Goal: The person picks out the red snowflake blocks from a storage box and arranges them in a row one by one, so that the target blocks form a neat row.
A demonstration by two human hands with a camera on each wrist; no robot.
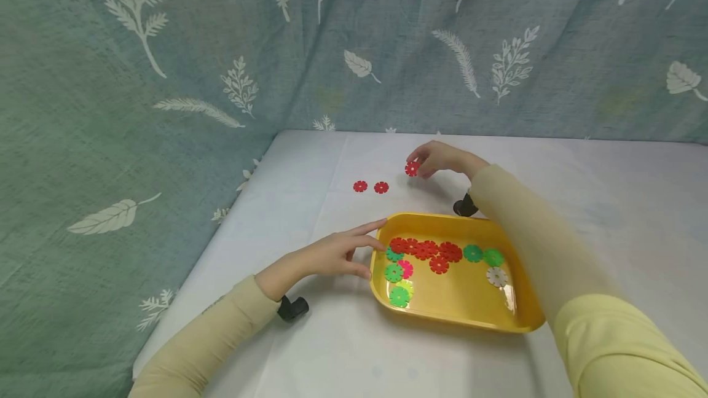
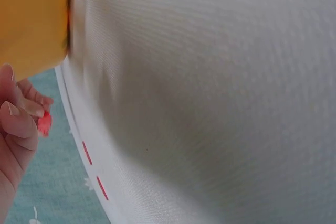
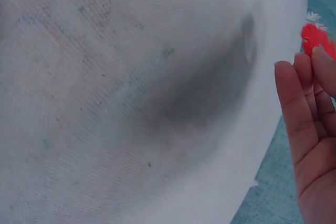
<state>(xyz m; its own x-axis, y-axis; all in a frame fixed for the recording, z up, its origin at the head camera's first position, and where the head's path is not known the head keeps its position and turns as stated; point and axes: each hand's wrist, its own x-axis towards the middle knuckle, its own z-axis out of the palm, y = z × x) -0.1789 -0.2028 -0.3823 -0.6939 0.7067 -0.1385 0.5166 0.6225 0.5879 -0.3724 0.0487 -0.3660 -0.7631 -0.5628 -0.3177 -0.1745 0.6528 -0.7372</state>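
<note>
My right hand (image 1: pixel 440 158) pinches a red notched plastic disc (image 1: pixel 412 169) just above the far part of the table, and the right wrist view shows this disc (image 3: pixel 316 39) at the thumb and fingertips. Left of it, two red discs (image 1: pixel 360 186) lie flat side by side on the white cloth. My left hand (image 1: pixel 338 255) is at the left rim of a yellow tray (image 1: pixel 459 322), fingers spread and fingertips at the edge. Inside the tray are several red discs (image 1: pixel 439 264), some overlapping, with green discs (image 1: pixel 399 296), a pink disc (image 1: pixel 407 269) and a white disc (image 1: pixel 496 276).
White cloth (image 1: pixel 326 349) covers the table. A green-blue curtain with white leaf prints (image 1: pixel 354 35) hangs behind it and along the left side. Dark wrist-worn devices (image 1: pixel 293 309) show beneath both forearms; the right forearm (image 1: pixel 547 244) passes over the tray's right side.
</note>
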